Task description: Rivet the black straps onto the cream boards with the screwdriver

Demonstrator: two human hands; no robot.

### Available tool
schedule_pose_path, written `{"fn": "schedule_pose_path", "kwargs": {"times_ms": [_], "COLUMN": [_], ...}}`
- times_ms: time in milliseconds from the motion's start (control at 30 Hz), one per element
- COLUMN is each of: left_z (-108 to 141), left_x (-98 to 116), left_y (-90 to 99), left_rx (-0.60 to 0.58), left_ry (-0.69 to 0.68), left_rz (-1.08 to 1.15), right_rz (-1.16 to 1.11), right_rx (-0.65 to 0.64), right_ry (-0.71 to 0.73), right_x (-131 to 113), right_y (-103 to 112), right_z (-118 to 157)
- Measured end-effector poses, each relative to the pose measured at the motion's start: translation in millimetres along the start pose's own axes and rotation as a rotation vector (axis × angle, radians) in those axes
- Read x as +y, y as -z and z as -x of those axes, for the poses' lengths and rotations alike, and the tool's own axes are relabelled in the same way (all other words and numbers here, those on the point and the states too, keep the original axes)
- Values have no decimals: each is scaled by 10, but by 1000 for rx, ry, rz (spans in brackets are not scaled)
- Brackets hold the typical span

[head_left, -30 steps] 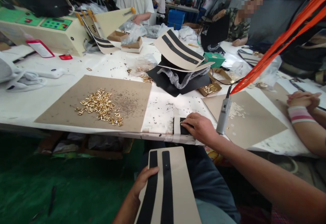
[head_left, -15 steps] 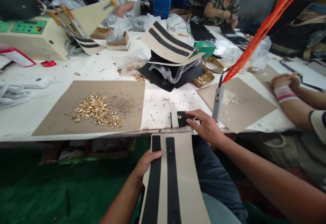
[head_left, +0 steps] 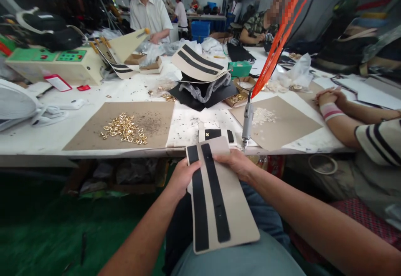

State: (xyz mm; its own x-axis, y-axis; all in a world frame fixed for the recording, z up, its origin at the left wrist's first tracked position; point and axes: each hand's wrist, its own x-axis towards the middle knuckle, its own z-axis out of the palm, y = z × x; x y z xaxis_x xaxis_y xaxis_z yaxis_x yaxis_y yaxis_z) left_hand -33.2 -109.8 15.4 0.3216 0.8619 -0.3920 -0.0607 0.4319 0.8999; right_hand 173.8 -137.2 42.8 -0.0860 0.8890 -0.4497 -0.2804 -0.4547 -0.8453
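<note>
Head view: a panel (head_left: 238, 213) w/ two black stripes lies across the lap (head_left: 266, 221), top end just below the worktop (head_left: 31, 142) edge. L hand (head_left: 184, 178) has a firm grip on the panel's left edge, thumb on top. R hand (head_left: 234, 163) lies on its upper right part; can't tell if that grip closes or just rests. Risk: the panel is long and held only near one end, so a loose grip could let it slide off the knees. Just past it, a small black-and-beige piece (head_left: 216, 135) w/ a gold eyelet sits near the worktop edge, where a swung panel could knock it off. A grey handheld tool (head_left: 247, 121) hangs from orange straps (head_left: 275, 50), tip beside R hand, so a quick lift could hit it. Farther off: a kraft sheet (head_left: 156, 138) w/ gold rings (head_left: 123, 129), another sheet (head_left: 294, 121) w/ pale bits, stacked panels (head_left: 197, 58), and a co-worker's clasped hands (head_left: 328, 97).
</note>
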Motion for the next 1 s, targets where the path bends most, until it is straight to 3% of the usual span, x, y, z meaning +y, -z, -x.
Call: {"fn": "schedule_pose_path", "kwargs": {"times_ms": [133,233,333,500,600,733,1000], "left_z": [18,-29,-192,-620,-870,-1119,-1260], "left_x": [-33,39,221,631,780,807,742], "left_y": [-15,-45,-59,-46,-44,-45,-56], "left_rx": [42,140,208,215,204,182,186], "left_ry": [-85,-140,-179,-258,-255,-254,-257], "left_rz": [-210,-429,-516,-881,-926,-964,-1013], "right_rz": [360,597,739,999,1103,1148,1156], "right_rx": [68,129,213,345,366,361,306], "right_ry": [91,208,298,252,229,213,212], "right_x": [128,126,-6,-361,-519,-595,-640], "right_y": [80,74,33,-10,2,55,90], "right_z": [-32,-73,-170,-475,-677,-878,-1040]}}
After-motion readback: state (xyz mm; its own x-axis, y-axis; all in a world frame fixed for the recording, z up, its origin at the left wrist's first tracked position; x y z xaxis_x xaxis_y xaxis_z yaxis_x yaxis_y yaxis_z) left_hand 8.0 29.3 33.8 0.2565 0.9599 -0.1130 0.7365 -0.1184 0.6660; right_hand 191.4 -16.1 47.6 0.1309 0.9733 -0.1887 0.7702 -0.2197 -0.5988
